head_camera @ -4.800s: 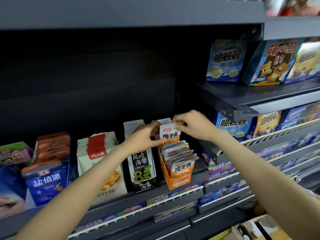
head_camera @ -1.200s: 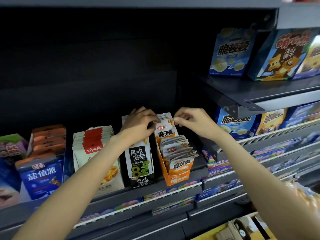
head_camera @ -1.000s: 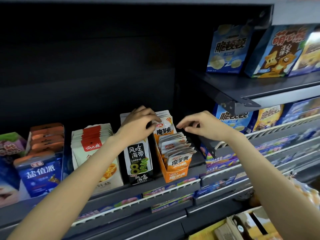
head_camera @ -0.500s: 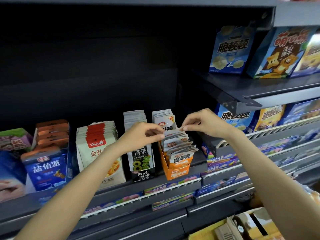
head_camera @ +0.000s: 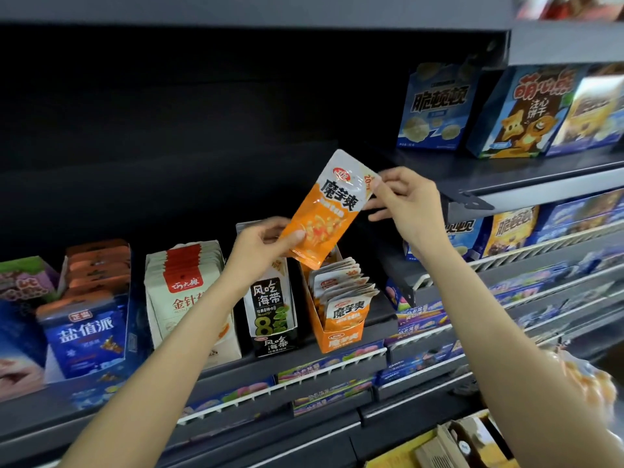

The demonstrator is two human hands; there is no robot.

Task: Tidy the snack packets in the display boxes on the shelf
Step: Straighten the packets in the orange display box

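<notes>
Dark metal shelving filled the view before us, its back panel black. We held one orange-and-white foil snack packet up in the air above the orange cardboard display box, tilted so its top leaned to the right. Our left hand reached up from the lower left, forearm angled steeply, with thumb on the front of the packet's lower left edge and fingers curled behind it. Our right hand came in from the lower right, wrist bent, pinching the packet's upper right corner between thumb and forefinger while the other fingers stayed loosely spread below. More matching packets leaned forward in the orange box. Just left of it stood a black-and-white seaweed snack box, partly behind our left wrist, then a cream box with red-topped packets.
</notes>
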